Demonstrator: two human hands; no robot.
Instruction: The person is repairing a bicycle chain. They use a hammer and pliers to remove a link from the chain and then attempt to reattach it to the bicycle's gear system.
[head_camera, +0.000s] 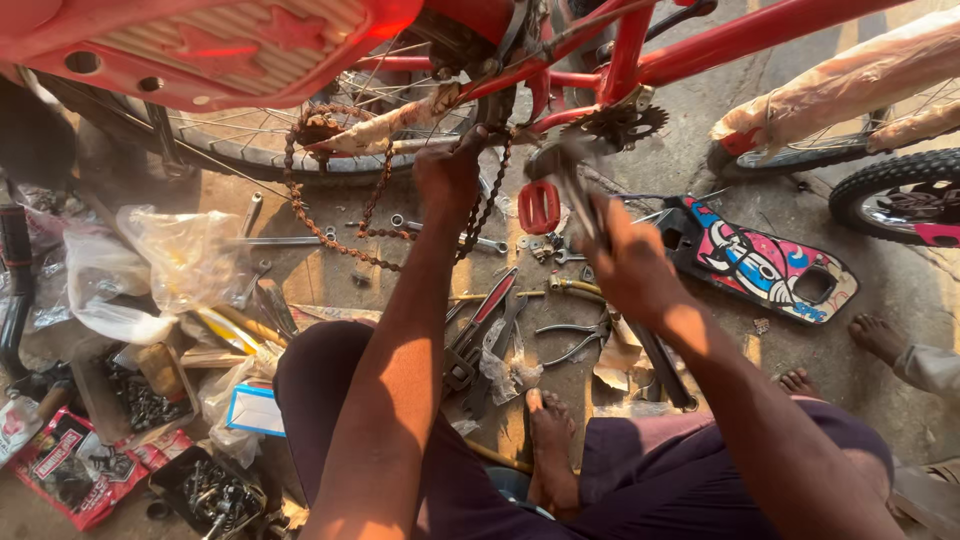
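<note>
Head view shows the left hand (450, 170) pinching the rusty chain (335, 215) hanging under the red bike (640, 60), and the right hand (625, 260) closed around a tool (570, 190) by the sprocket (618, 125), so a slip could nip fingers or drop the chain.

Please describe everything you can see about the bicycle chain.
The bicycle chain looks like rusty brown metal links, dry and dirty. It hangs slack in loose loops below the red bicycle frame, in front of the rear wheel; one loop sags near the ground. The left hand grips its upper part near the frame. Its far end is hidden.
</note>
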